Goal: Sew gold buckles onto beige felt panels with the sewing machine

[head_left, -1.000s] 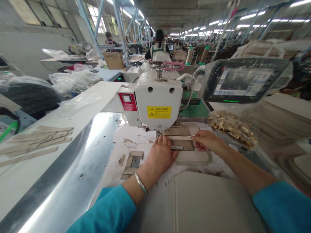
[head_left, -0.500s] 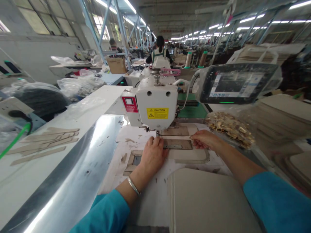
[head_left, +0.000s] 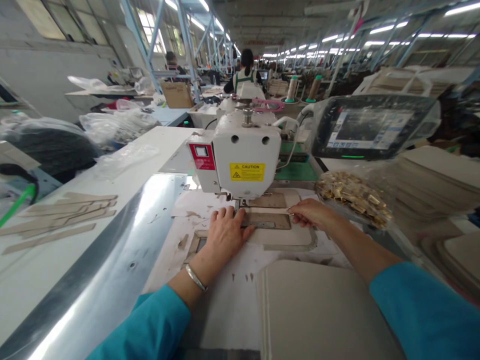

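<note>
Under the head of a white sewing machine (head_left: 245,145) lies a beige template (head_left: 300,237) with brown slots. My left hand (head_left: 226,234) rests palm down at the template's left side, just below the needle area, fingers a little apart. A narrow beige strip (head_left: 268,211) runs between the two slots, from the needle area to my right hand (head_left: 309,214). The fingers of my right hand are pinched at the strip's right end, on something small and thin that I cannot make out. A metal bar (head_left: 262,224) lies in the lower slot.
A large beige panel (head_left: 322,310) lies in front. Gold metal pieces in a plastic bag (head_left: 354,197) sit at right, below a control screen (head_left: 371,127). Cut strips (head_left: 60,215) lie at left. A person (head_left: 245,75) sits beyond the machine.
The view has shifted slightly. My left hand has moved a little left, and its fingers are more spread. My right hand stays pinched at the strip's right end.
</note>
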Available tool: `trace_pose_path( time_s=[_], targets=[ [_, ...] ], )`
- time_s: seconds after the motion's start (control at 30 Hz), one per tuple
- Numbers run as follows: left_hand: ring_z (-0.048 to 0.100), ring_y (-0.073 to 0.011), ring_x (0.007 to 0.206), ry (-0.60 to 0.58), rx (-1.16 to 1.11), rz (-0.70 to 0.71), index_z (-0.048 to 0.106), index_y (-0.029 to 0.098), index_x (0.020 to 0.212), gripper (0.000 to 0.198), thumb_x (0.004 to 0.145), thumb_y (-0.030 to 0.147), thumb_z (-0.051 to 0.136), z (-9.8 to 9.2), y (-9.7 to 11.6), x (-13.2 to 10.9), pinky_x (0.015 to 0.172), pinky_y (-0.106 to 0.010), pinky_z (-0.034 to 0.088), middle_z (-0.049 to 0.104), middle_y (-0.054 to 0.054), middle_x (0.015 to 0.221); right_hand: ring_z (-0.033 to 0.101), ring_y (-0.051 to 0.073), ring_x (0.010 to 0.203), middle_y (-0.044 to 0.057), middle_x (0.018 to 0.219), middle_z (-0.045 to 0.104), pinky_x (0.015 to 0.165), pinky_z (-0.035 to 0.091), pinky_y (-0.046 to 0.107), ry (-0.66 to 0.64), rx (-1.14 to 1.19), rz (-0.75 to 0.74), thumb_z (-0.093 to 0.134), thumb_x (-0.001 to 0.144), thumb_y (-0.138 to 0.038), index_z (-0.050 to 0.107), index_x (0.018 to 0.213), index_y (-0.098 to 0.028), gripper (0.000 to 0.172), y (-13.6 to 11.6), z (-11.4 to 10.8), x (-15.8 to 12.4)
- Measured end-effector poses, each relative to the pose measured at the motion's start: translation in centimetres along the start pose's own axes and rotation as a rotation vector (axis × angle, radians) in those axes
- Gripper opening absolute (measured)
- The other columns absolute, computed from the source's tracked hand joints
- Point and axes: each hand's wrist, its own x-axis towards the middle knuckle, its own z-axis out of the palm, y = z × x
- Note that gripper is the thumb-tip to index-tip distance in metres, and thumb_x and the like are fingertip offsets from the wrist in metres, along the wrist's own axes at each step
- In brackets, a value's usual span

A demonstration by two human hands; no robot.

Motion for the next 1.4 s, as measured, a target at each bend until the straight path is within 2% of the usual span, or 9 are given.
trace_pose_path(
  time_s=[0.47, 0.8, 0.93, 1.1, 1.4],
  targets=[
    [0.052, -0.0309, 0.102, -0.035, 0.082, -0.029, 0.059, 0.022, 0.116, 0.046, 0.093, 0.060, 0.046, -1.2, -5.2, -1.3, 0.095, -0.046, 0.035, 0.058, -0.011, 0.105, 0.046, 0.006, 0.032, 0.000, 0.047, 0.060, 0.033, 0.031, 0.018, -0.059, 0.015, 0.015, 0.059, 0.085, -0.013, 0.060, 0.071, -0.011, 0.015, -3.8, 5.2, -0.8],
    [0.053, -0.0331, 0.107, -0.063, 0.107, -0.094, 0.057, 0.022, 0.122, 0.051, 0.092, 0.062, 0.045, -1.8, -8.4, -1.9, 0.098, -0.050, 0.035, 0.059, -0.012, 0.111, 0.047, 0.006, 0.032, -0.001, 0.045, 0.059, 0.034, 0.032, 0.016, -0.096, 0.044, -0.005, 0.059, 0.086, -0.012, 0.059, 0.074, -0.011, 0.012, -6.2, 8.6, -1.3],
    [0.054, -0.0331, 0.106, -0.064, 0.117, -0.093, 0.057, 0.022, 0.122, 0.050, 0.093, 0.060, 0.045, -1.9, -7.9, -1.1, 0.100, -0.052, 0.033, 0.059, -0.012, 0.110, 0.048, 0.006, 0.033, -0.001, 0.046, 0.058, 0.035, 0.034, 0.015, -0.097, 0.044, 0.013, 0.057, 0.088, -0.013, 0.057, 0.072, -0.011, 0.016, -6.4, 8.0, -0.7],
    [0.054, -0.0321, 0.105, -0.060, 0.105, -0.054, 0.058, 0.022, 0.118, 0.046, 0.094, 0.059, 0.044, -1.4, -6.4, -0.3, 0.103, -0.052, 0.032, 0.060, -0.011, 0.107, 0.050, 0.006, 0.035, 0.000, 0.051, 0.062, 0.036, 0.035, 0.016, -0.113, 0.047, 0.030, 0.054, 0.090, -0.015, 0.059, 0.077, -0.011, 0.014, -5.3, 5.8, 0.2],
    [0.053, -0.0299, 0.114, -0.068, 0.029, 0.026, 0.056, 0.022, 0.123, 0.038, 0.095, 0.048, 0.050, -1.3, -3.8, -0.6, 0.113, -0.057, 0.021, 0.062, -0.009, 0.112, 0.052, 0.007, 0.037, 0.002, 0.054, 0.063, 0.037, 0.037, 0.017, -0.120, 0.045, 0.046, 0.056, 0.088, -0.014, 0.060, 0.080, -0.012, 0.010, -2.9, 2.1, 1.2]
  ],
)
